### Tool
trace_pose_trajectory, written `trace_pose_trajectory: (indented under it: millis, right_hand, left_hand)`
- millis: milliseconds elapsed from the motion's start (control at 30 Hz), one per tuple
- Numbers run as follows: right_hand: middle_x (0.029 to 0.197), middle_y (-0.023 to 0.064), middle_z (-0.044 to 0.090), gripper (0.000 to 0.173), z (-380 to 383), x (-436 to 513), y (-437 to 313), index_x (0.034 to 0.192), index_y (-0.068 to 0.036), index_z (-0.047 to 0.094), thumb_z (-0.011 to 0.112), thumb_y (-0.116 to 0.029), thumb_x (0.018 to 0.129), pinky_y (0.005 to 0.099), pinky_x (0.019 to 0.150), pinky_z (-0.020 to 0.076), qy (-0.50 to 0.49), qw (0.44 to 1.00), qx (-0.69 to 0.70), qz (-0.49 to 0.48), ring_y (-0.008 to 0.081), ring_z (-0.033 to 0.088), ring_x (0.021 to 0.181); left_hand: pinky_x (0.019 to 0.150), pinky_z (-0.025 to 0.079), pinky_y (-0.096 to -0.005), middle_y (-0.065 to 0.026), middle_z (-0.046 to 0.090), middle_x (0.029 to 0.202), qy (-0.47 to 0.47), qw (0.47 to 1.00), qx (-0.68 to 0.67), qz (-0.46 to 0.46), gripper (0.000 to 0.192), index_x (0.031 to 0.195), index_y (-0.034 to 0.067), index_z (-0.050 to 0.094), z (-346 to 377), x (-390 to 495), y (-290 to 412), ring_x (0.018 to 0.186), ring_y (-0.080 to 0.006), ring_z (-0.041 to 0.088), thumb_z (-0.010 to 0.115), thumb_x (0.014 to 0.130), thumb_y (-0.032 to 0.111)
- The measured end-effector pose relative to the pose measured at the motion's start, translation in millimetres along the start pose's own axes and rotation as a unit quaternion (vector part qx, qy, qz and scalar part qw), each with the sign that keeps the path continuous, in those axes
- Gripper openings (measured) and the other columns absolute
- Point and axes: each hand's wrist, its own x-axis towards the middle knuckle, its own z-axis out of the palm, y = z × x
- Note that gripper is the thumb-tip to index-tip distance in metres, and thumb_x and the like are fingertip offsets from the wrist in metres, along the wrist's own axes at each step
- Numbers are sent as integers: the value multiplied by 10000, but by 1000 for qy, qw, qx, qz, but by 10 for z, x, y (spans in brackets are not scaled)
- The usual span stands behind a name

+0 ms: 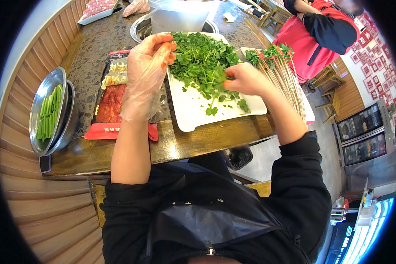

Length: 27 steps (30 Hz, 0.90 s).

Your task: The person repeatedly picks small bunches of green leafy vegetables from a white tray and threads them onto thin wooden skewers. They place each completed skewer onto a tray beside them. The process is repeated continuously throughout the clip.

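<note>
A white tray (184, 114) before me bears a heap of chopped-looking cilantro (204, 54), with loose leaves near its front edge. My right hand (246, 77), without a glove, pinches some cilantro at the heap's right side. My left hand (148, 62) wears a clear plastic glove with reddish stains on the fingertips. It is raised at the tray's left edge with fingers curled; whether anything sits between them is hidden. Beneath that hand lies a red and black package (102, 130) with red meat slices (110, 102) and pale yellow folded pieces (116, 74), partly covered by my arm.
To the right, a tray (310, 110) holds bamboo skewers (283, 79) tipped with greens and red meat. At left, metal bowls (64, 109) hold green stems (49, 112). A bucket (183, 19) and a meat tray (97, 13) stand behind. A person (320, 33) is at the far right.
</note>
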Motion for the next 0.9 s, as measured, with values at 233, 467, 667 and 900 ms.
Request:
trace_pose_trajectory:
  millis: [233, 467, 667, 900]
  right_hand:
    - [728, 198, 641, 240, -63, -405, 114, 740, -17, 675, 629, -234, 650, 443, 661, 508, -108, 969, -211, 63, 360, 638, 724]
    - [711, 215, 623, 255, 172, -355, 79, 748, 1, 668, 624, -236, 666, 437, 659, 497, -118, 985, -107, 69, 349, 633, 703]
    - [729, 207, 643, 283, 355, 14, -115, 800, -3, 679, 608, -259, 703, 413, 682, 511, -59, 998, 19, 8, 350, 639, 707]
    - [651, 210, 591, 235, -120, -143, 87, 737, 19, 643, 613, -201, 659, 405, 591, 477, -96, 990, -92, 42, 318, 596, 597]
  left_hand:
    - [639, 486, -206, -70, 631, 870, 1, 1000, 24, -5, 163, 1041, -46, 611, 22, -17, -87, 723, -96, 582, 581, 892, 10]
    - [656, 495, -209, -71, 632, 874, -16, 1000, 19, -11, 159, 1036, -45, 608, -2, 12, -121, 729, -101, 589, 592, 891, 19]
    - [660, 500, -216, -82, 631, 898, -18, 1000, 18, -7, 161, 1038, -51, 603, 5, 2, -114, 769, -110, 597, 593, 892, 17]
    - [647, 488, -209, -68, 627, 875, -12, 1000, 15, -3, 167, 1047, -51, 602, 4, 7, -82, 728, -98, 582, 584, 899, 23]
